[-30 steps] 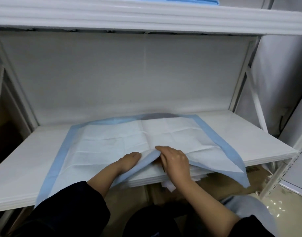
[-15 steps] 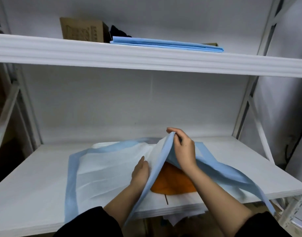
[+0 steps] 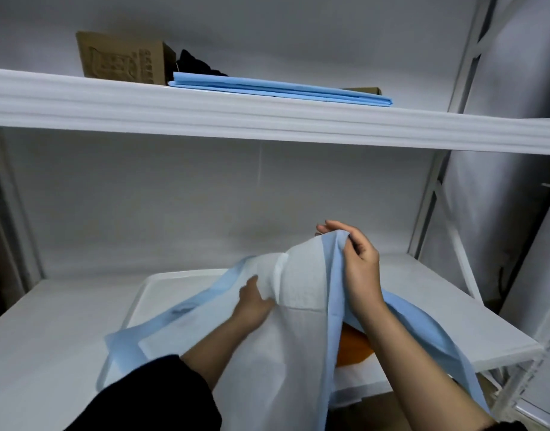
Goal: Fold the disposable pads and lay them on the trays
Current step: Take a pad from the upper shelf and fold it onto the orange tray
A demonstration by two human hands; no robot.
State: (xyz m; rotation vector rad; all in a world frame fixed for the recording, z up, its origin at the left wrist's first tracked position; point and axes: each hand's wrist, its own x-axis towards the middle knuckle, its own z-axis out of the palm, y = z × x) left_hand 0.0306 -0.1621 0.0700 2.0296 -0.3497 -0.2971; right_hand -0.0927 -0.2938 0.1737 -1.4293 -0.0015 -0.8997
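Above the white rimmed tray [image 3: 149,286], right hand [image 3: 359,269] pinches the white, blue-bordered disposable pad [image 3: 298,337] aloft by its edge; left hand [image 3: 251,301] grips its middle, hands apart.

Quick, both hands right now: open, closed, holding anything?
Left hand: grips the white face of the disposable pad.
Right hand: pinches the pad's blue edge, lifted above the shelf.

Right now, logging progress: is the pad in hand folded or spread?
Neither: disposable pad lifted, draped, pinched by right hand.
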